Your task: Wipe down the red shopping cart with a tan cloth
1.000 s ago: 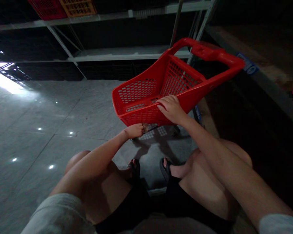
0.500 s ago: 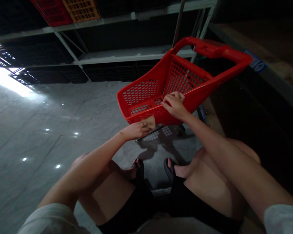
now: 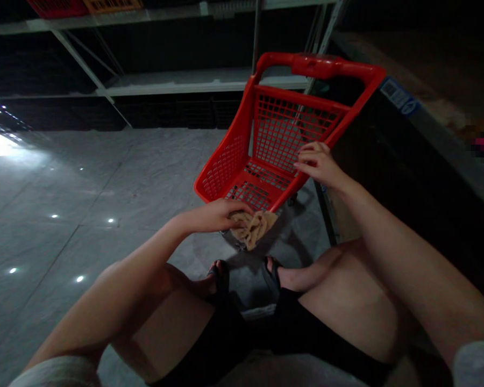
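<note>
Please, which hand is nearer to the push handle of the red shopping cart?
Right. The right hand is by the side rim of the cart, below the push handle in the picture; the left hand, holding a tan cloth, is farther, at the front end.

A shop or its stockroom, by the look of it: a red shopping cart (image 3: 262, 185) stands on a bare grey floor (image 3: 105, 172) beside a metal rack (image 3: 210, 86), whose upper shelf carries a red crate (image 3: 60, 7) and an orange crate (image 3: 113, 5); a blue-and-white label (image 3: 399, 97) marks the right-hand ledge's edge (image 3: 439, 123).
</note>
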Demonstrator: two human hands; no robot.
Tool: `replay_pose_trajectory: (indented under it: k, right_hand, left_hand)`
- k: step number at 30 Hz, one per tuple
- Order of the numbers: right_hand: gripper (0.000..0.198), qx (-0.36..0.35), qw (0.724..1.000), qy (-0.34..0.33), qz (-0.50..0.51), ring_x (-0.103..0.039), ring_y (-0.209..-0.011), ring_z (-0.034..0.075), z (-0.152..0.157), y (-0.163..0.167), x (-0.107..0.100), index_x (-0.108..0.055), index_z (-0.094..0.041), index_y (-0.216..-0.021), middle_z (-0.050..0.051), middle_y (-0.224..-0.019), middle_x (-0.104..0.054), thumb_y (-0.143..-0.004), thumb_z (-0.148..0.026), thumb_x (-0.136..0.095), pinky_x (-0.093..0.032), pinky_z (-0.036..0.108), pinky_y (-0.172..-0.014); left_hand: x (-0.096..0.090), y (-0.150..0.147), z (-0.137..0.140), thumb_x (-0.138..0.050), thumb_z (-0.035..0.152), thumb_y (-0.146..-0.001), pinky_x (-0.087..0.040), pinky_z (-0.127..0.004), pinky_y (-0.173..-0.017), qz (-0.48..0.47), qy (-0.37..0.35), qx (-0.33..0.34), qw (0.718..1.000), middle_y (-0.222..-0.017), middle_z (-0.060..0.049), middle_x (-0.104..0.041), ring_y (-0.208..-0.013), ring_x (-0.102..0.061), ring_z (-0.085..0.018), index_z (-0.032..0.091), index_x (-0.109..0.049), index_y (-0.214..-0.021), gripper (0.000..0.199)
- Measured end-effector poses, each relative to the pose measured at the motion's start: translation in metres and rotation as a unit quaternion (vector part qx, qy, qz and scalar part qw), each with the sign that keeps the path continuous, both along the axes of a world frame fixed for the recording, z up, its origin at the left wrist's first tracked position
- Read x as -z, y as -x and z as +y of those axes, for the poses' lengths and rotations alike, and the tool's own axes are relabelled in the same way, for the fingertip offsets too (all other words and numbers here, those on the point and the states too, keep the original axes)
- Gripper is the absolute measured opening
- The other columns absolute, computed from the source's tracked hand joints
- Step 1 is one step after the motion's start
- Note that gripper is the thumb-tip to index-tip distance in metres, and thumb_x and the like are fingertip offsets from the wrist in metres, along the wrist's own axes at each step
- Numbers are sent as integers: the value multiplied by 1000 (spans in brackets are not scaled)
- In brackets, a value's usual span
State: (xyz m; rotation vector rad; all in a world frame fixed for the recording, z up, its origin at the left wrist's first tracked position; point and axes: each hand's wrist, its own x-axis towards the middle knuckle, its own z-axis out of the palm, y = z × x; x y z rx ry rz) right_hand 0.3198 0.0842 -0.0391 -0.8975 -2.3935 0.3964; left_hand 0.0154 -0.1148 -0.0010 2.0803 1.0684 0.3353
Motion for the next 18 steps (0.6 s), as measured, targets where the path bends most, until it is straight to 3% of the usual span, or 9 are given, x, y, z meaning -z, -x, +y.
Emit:
replay_pose_trajectory:
  k: [3,6,10,13,15,16,18]
  right_hand:
    - [31,-2,1000,4,1,-56,-132,36,2,-8,1,-63,-26,-67,6,-100,-76,-94,-42,-62,-24,71,-124]
    - [20,27,1000,-3,12,-38,-152,38,5,-11,8,-72,-30,-86,4,-134,-71,-94,-45,-62,-14,73,-128]
    - [40,88,992,19,92,-15,-165,35,14,-11,24,-69,-36,-122,-2,-169,-41,-96,-62,-55,-10,67,-133]
    - [63,119,972,70,193,-5,-168,29,18,-5,36,-53,-40,-147,-6,-178,-19,-95,-75,-46,-9,59,-136]
    - [72,144,951,111,250,-2,-169,26,17,3,40,-43,-43,-156,-8,-180,-12,-93,-79,-41,-9,56,-137]
    - [75,156,940,132,272,-2,-169,25,15,8,41,-39,-43,-158,-8,-180,-11,-93,-80,-39,-9,55,-137]
    - [78,164,924,168,301,-5,-169,23,11,18,40,-35,-42,-162,-8,-180,-14,-94,-80,-37,-11,54,-137]
  left_hand:
    - [3,-25,6,-64,16,-94,-55,-27,-92,-20,66,35,997,-116,-2,-78,-105,-72,-17,21,-70,-122,30]
    - [19,-59,14,-63,11,-91,-56,-28,-92,-63,111,12,992,-112,-3,-78,-104,-72,-18,19,-71,-116,28]
    - [48,-106,40,-58,4,-85,-56,-33,-98,-138,86,-107,981,-114,-6,-78,-106,-72,-19,17,-70,-113,33]
    - [58,-138,76,-55,1,-85,-55,-35,-103,-184,33,-244,952,-117,-9,-77,-109,-72,-21,16,-68,-114,35]
    - [57,-152,99,-53,-2,-86,-55,-35,-105,-199,4,-321,926,-120,-12,-75,-113,-71,-22,15,-66,-117,38]
    - [55,-155,106,-53,-3,-85,-55,-35,-105,-195,-9,-339,920,-122,-13,-75,-115,-70,-22,14,-65,-118,39]
    - [52,-154,106,-56,-2,-84,-55,-36,-104,-161,-17,-318,934,-122,-16,-74,-116,-70,-25,13,-64,-118,38]
